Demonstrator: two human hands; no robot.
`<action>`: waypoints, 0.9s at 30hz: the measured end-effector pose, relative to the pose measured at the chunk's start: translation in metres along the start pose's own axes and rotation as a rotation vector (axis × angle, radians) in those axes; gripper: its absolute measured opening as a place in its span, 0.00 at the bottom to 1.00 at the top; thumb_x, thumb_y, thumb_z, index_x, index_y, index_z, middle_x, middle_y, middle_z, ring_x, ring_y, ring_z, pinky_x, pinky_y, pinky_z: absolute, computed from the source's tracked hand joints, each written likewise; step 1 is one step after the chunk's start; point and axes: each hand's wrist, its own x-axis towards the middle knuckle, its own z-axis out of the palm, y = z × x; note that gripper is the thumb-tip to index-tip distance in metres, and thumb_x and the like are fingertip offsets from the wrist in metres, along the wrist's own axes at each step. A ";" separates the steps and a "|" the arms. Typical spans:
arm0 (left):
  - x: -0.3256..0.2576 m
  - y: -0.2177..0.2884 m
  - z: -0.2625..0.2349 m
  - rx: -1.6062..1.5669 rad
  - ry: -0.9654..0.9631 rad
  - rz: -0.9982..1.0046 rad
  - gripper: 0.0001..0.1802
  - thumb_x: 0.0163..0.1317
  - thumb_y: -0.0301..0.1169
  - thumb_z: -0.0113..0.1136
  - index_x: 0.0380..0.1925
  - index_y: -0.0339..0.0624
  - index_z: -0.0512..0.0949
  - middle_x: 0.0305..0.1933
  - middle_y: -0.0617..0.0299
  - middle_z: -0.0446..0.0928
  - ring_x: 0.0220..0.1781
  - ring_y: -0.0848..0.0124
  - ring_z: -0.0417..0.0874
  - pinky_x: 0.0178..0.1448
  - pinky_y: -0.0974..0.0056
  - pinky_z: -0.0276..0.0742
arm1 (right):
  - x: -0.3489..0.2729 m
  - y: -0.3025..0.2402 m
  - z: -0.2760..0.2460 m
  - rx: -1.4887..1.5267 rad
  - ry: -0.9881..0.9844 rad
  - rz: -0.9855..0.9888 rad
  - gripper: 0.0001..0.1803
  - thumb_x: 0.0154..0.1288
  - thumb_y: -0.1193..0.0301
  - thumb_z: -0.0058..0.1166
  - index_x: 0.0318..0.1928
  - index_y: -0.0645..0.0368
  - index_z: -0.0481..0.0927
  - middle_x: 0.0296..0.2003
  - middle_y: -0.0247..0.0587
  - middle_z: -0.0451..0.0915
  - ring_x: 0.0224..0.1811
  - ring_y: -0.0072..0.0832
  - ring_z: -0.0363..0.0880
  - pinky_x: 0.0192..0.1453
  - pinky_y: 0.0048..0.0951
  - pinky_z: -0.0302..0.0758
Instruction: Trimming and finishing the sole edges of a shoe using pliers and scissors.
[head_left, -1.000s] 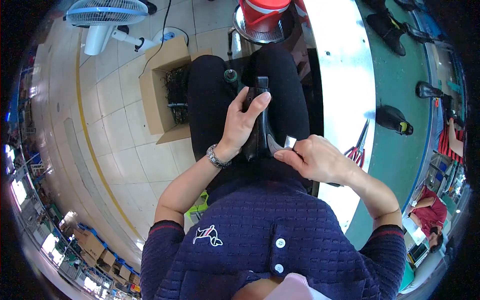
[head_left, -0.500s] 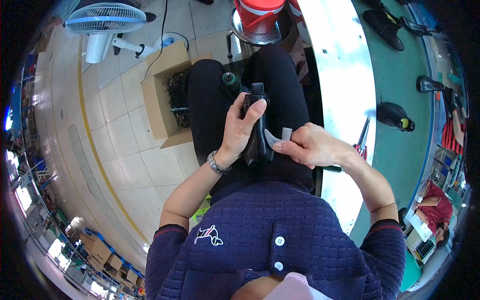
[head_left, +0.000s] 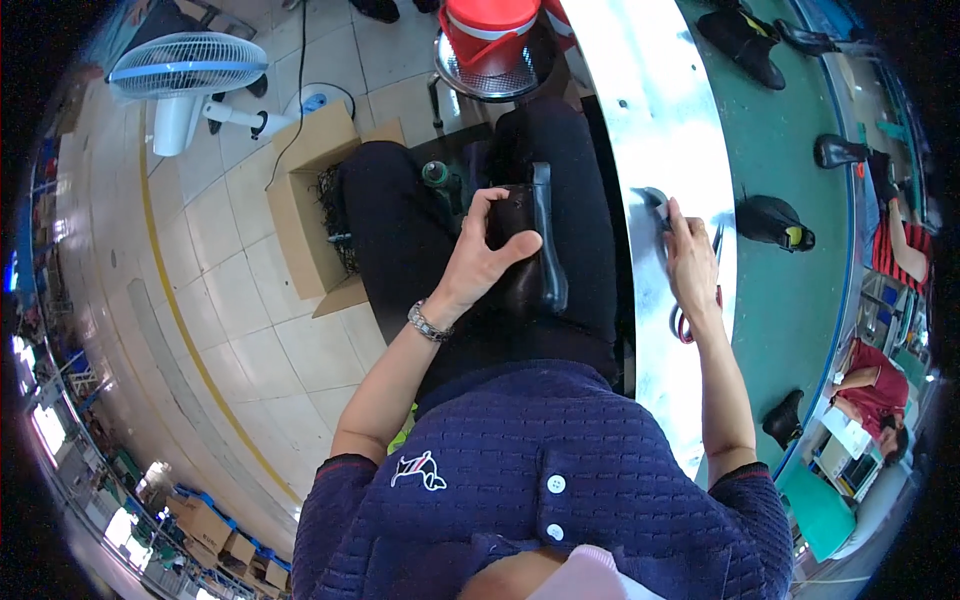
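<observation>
A black shoe [head_left: 552, 250] lies on my lap between my thighs, turned so that its sole edge faces right. My left hand [head_left: 482, 250] is closed round its left side, fingers at the far end and thumb across the upper. Out to the right, my right hand [head_left: 692, 260] is over the shiny metal bench [head_left: 655, 110]. Its fingertips are on a small curved grey piece [head_left: 652, 197], whose lower part is hidden by the fingers. Scissors with red handles [head_left: 682, 325] lie partly under my right wrist.
Beyond the bench, several black shoes [head_left: 775, 222] stand on a green surface [head_left: 765, 330]. A cardboard box [head_left: 300, 225] stands left of my legs, behind it a fan [head_left: 185, 70]. A red bucket [head_left: 490, 35] sits on a stool ahead. A green-capped bottle [head_left: 436, 175] is between my knees.
My right hand has moved from the shoe out to the bench, taking the curved grey piece along. In my left hand the shoe has turned, showing more of its sole edge.
</observation>
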 end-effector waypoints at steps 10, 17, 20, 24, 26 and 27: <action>0.002 -0.016 0.041 0.542 0.187 0.294 0.39 0.41 0.53 0.78 0.45 0.41 0.70 0.45 0.52 0.70 0.52 0.55 0.71 0.60 0.56 0.67 | -0.010 -0.066 -0.041 1.386 -0.708 -0.027 0.14 0.60 0.69 0.68 0.41 0.58 0.75 0.32 0.24 0.75 0.32 0.11 0.73 0.36 0.17 0.70; -0.006 -0.032 0.051 0.510 0.233 0.252 0.40 0.45 0.59 0.73 0.47 0.42 0.69 0.47 0.49 0.67 0.52 0.53 0.72 0.56 0.54 0.72 | -0.005 -0.071 -0.049 1.226 -0.747 0.015 0.16 0.55 0.74 0.70 0.35 0.56 0.72 0.28 0.26 0.75 0.32 0.13 0.76 0.37 0.17 0.73; -0.004 -0.036 0.052 0.522 0.251 0.262 0.40 0.45 0.59 0.73 0.47 0.42 0.69 0.48 0.49 0.68 0.51 0.53 0.72 0.55 0.54 0.72 | -0.003 -0.067 -0.043 1.327 -0.804 0.089 0.16 0.55 0.76 0.69 0.35 0.56 0.72 0.29 0.28 0.76 0.32 0.15 0.77 0.39 0.18 0.73; 0.004 -0.036 0.053 0.526 0.284 0.289 0.39 0.44 0.57 0.74 0.46 0.42 0.70 0.47 0.48 0.69 0.50 0.51 0.74 0.53 0.54 0.73 | 0.003 -0.073 -0.047 1.335 -0.754 0.133 0.16 0.55 0.76 0.69 0.36 0.56 0.72 0.30 0.29 0.76 0.33 0.16 0.78 0.40 0.19 0.75; 0.006 -0.032 0.052 0.542 0.304 0.320 0.37 0.43 0.54 0.76 0.44 0.41 0.71 0.46 0.48 0.69 0.49 0.50 0.75 0.53 0.54 0.73 | 0.005 -0.075 -0.048 1.320 -0.726 0.144 0.16 0.54 0.76 0.69 0.36 0.57 0.72 0.29 0.29 0.76 0.32 0.16 0.77 0.38 0.19 0.75; 0.008 -0.031 0.049 0.522 0.304 0.312 0.37 0.43 0.54 0.76 0.44 0.41 0.71 0.46 0.48 0.69 0.49 0.50 0.75 0.52 0.54 0.73 | 0.009 -0.077 -0.050 1.279 -0.733 0.124 0.16 0.54 0.76 0.69 0.35 0.57 0.71 0.29 0.28 0.75 0.32 0.15 0.77 0.37 0.18 0.74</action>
